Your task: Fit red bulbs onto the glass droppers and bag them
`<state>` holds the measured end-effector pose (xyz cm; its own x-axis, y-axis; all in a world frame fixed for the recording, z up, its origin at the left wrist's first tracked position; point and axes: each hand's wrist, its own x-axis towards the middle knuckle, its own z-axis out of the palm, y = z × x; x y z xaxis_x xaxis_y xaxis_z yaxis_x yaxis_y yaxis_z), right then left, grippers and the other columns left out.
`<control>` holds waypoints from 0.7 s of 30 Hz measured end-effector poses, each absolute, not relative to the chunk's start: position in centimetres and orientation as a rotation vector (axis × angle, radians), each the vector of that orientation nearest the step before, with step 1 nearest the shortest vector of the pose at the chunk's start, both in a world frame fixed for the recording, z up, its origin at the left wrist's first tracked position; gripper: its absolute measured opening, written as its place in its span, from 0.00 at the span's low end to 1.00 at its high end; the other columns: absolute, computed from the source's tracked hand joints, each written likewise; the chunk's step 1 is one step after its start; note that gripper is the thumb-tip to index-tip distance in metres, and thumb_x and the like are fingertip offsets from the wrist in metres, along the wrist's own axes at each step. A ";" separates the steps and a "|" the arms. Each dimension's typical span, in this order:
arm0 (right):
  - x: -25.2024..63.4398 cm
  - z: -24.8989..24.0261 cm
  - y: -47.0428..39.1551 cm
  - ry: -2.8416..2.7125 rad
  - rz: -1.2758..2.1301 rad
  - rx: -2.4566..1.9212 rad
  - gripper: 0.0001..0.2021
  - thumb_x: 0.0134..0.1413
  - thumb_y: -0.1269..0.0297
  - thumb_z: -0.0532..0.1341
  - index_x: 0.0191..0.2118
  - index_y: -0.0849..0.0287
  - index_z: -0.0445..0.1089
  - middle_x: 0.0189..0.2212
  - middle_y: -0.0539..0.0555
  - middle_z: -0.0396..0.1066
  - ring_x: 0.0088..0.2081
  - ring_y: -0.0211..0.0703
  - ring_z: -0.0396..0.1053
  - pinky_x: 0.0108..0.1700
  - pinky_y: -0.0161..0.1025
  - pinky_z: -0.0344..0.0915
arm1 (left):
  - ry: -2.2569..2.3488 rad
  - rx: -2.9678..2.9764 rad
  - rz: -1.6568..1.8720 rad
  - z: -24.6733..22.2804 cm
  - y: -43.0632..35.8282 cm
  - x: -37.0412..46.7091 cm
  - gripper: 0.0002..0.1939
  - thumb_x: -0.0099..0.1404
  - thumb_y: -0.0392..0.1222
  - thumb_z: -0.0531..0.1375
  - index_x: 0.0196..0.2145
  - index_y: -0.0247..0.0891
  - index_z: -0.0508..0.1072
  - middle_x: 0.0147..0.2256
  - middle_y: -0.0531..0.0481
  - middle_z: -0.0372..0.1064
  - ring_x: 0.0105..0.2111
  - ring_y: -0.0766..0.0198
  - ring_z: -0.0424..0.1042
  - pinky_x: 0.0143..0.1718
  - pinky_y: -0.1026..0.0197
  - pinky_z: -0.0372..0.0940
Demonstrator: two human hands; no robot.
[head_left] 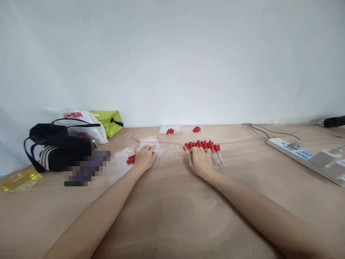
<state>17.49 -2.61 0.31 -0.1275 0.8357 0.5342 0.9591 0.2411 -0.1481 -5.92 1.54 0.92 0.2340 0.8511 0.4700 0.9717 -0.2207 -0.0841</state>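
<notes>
My left hand [145, 157] lies on a clear plastic bag [120, 166], its fingers apart, beside several red rubber bulbs [131, 159]. To its right, several thin clear tubes [169, 153] lie side by side on the wooden table [167, 216]. My right hand [199, 160] rests over the left part of a row of droppers with red bulbs [211, 144] and clear stems. Its fingers are bent, and a dropper's clear stem shows by the fingertips at its left side. Whether the hand grips a dropper is hard to make out.
Small bags with red bulbs [170, 131] lie near the wall. At left are a black bag [64, 151], a white bag [91, 124], a green box bag [107, 120] and a yellow pouch [20, 180]. A power strip [296, 153] with cables is at right.
</notes>
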 end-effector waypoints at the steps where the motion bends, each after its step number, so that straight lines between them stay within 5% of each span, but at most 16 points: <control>1: 18.4 -0.1 -3.2 -2.001 -0.323 -1.580 0.12 0.56 0.65 0.46 0.33 0.63 0.64 0.31 0.58 0.70 0.35 0.45 0.64 0.39 0.42 0.45 | -1.687 -2.156 -0.463 0.9 1.5 -5.9 0.14 0.59 0.36 0.50 0.40 0.41 0.70 0.36 0.45 0.70 0.41 0.54 0.64 0.48 0.43 0.42; 6: 22.0 -1.5 -5.4 -1.998 -0.302 -1.412 0.10 0.56 0.69 0.46 0.37 0.61 0.63 0.31 0.55 0.70 0.33 0.40 0.64 0.40 0.39 0.45 | -1.712 -2.171 -0.527 1.0 1.6 -6.1 0.10 0.59 0.37 0.52 0.28 0.41 0.72 0.33 0.47 0.68 0.40 0.54 0.62 0.43 0.48 0.50; 9: 22.9 -1.6 -5.9 -2.024 -0.313 -1.371 0.13 0.54 0.71 0.47 0.43 0.59 0.64 0.33 0.55 0.71 0.34 0.40 0.64 0.39 0.39 0.46 | -1.655 -2.140 -0.825 1.3 1.5 -6.0 0.08 0.60 0.39 0.52 0.30 0.40 0.71 0.34 0.46 0.66 0.39 0.56 0.62 0.41 0.53 0.55; 14: 22.4 -1.1 -5.9 -2.145 -0.215 -1.300 0.12 0.53 0.74 0.48 0.37 0.59 0.66 0.32 0.54 0.70 0.34 0.40 0.64 0.38 0.38 0.46 | -1.506 -2.343 -1.359 1.2 -1.0 -3.9 0.05 0.61 0.41 0.52 0.33 0.38 0.65 0.29 0.50 0.65 0.32 0.62 0.66 0.34 0.60 0.62; 21: 21.6 -0.8 -6.3 -2.210 -0.073 -1.193 0.10 0.56 0.70 0.46 0.36 0.60 0.64 0.31 0.53 0.70 0.30 0.39 0.64 0.37 0.38 0.46 | -1.546 -2.804 -1.512 -0.1 -5.1 0.3 0.10 0.58 0.34 0.52 0.39 0.36 0.66 0.37 0.46 0.68 0.37 0.63 0.70 0.37 0.60 0.66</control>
<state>21.61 -6.35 -0.82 -0.4006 0.7383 0.5426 0.7725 0.5906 -0.2334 0.28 -5.13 -0.11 0.2837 0.8302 0.4798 0.4981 -0.5552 0.6661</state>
